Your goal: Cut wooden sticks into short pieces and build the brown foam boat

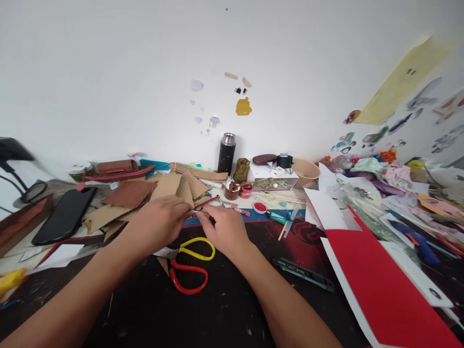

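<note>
Both hands above scissors (190, 263): left hand (159, 224), right hand (224, 229) fingers pinch thin stick (201, 212), lying sideways between them.

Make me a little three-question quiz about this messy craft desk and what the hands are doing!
1. True or false: both hands meet above the scissors.
2. Which colours are the two scissor handles?
A. yellow and red
B. blue and green
C. black and white
3. Fill the gap: the tall black flask stands against the ____.

Key
1. True: the left hand and right hand pinch a small thin stick between their fingertips, just above the scissors.
2. A
3. wall
</note>
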`<move>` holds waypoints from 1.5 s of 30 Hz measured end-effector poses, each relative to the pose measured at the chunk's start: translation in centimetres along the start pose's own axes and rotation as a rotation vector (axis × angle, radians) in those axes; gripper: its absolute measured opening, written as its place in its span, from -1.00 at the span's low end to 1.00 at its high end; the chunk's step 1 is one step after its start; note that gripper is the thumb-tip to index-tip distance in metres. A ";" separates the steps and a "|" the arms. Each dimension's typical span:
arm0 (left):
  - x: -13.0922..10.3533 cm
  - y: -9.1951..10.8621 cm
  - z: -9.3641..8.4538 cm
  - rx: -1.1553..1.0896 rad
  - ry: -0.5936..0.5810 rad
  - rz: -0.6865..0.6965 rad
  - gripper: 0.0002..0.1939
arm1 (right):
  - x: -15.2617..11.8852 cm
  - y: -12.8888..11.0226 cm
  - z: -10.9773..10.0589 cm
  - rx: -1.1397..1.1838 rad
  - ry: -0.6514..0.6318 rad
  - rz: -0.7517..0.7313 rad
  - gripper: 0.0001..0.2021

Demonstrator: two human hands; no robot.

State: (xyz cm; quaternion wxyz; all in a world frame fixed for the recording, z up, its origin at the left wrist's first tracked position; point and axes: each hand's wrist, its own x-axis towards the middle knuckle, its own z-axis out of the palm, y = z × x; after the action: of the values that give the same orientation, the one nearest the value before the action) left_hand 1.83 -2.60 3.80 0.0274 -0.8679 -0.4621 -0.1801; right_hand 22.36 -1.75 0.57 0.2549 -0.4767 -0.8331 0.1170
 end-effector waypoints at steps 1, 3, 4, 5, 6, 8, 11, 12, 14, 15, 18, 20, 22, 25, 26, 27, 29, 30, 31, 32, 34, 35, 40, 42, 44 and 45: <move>0.0 0.1 0.1 0.013 0.001 -0.014 -0.66 | 0.0 0.0 0.0 -0.001 -0.001 0.006 -0.64; 0.0 0.4 0.2 0.039 -0.005 -0.044 -0.65 | 0.0 0.0 0.1 -0.001 0.002 0.016 -0.65; 0.0 0.5 0.3 0.052 -0.010 -0.060 -0.65 | 0.0 0.0 0.2 0.000 0.003 0.019 -0.66; 0.0 0.6 0.4 0.064 -0.016 -0.076 -0.65 | 0.0 0.1 0.3 0.000 0.006 0.023 -0.67; 0.0 0.7 0.4 0.074 -0.023 -0.091 -0.65 | 0.0 0.1 0.3 0.000 0.010 0.027 -0.68; 0.0 1.0 0.5 0.091 -0.036 -0.126 -0.66 | 0.0 0.2 0.5 -0.003 0.016 0.039 -0.70; 0.2 1.5 0.3 0.120 -0.068 -0.183 -0.67 | 0.0 0.2 0.7 0.000 0.023 0.055 -0.70; 0.2 1.6 0.3 0.127 -0.076 -0.200 -0.67 | 0.0 0.1 0.7 0.002 0.024 0.060 -0.70; 0.3 1.9 0.2 0.133 -0.085 -0.227 -0.69 | -0.1 0.0 0.6 0.004 0.028 0.069 -0.69; 0.3 1.9 0.2 0.133 -0.083 -0.237 -0.69 | -0.1 0.0 0.6 0.005 0.032 0.073 -0.70; 0.2 2.2 0.2 0.121 -0.068 -0.254 -0.69 | -0.1 0.0 0.6 0.015 0.052 0.078 -0.72; 0.2 2.4 0.2 0.117 -0.068 -0.262 -0.71 | -0.1 0.0 0.6 0.022 0.065 0.079 -0.74; 0.3 2.7 0.3 0.135 -0.086 -0.287 -0.71 | -0.1 0.0 0.8 0.024 0.064 0.075 -0.74; 0.5 3.0 0.3 0.178 -0.123 -0.355 -0.68 | -0.1 -0.2 1.1 0.002 0.051 0.080 -0.70; 0.6 3.0 0.3 0.178 -0.125 -0.369 -0.67 | -0.1 -0.3 1.2 0.000 0.045 0.081 -0.69; 0.7 2.9 0.4 0.167 -0.121 -0.375 -0.66 | -0.2 -0.3 1.2 0.007 0.042 0.083 -0.68; 0.8 2.7 0.4 0.109 -0.097 -0.384 -0.67 | -0.2 -0.4 1.1 0.054 0.046 0.084 -0.69; 0.8 2.5 0.4 0.060 -0.081 -0.392 -0.68 | -0.3 -0.4 1.0 0.091 0.053 0.085 -0.69; 0.8 2.3 0.5 -0.005 -0.064 -0.404 -0.68 | -0.3 -0.3 0.8 0.134 0.060 0.089 -0.69; 0.7 2.1 0.5 -0.084 -0.048 -0.417 -0.68 | -0.3 -0.3 0.7 0.184 0.061 0.092 -0.69; 0.6 1.8 0.7 -0.275 -0.021 -0.432 -0.67 | -0.4 -0.2 0.4 0.299 0.043 0.095 -0.67; 0.6 1.7 0.7 -0.384 -0.013 -0.432 -0.64 | -0.4 -0.1 0.4 0.359 0.028 0.094 -0.65; 0.8 0.9 0.9 -0.933 0.033 -0.458 -0.48 | -0.1 0.8 1.3 0.691 -0.048 0.109 -0.63; 0.9 0.4 0.9 -1.070 0.117 -0.514 -0.48 | 0.1 1.3 1.8 0.835 -0.045 0.151 -0.65; 1.0 -0.1 1.2 -1.175 0.224 -0.591 -0.49 | 0.2 1.6 2.0 0.929 -0.030 0.164 -0.65; 1.0 -0.4 1.4 -1.225 0.263 -0.633 -0.48 | 0.2 1.7 1.9 0.954 -0.025 0.156 -0.64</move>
State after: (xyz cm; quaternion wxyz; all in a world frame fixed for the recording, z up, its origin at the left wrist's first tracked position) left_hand 2.42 -1.33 2.78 -0.4648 -0.5216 -0.5008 -0.5110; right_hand 22.46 -0.58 -1.74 0.4255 -0.3665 -0.6513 0.5104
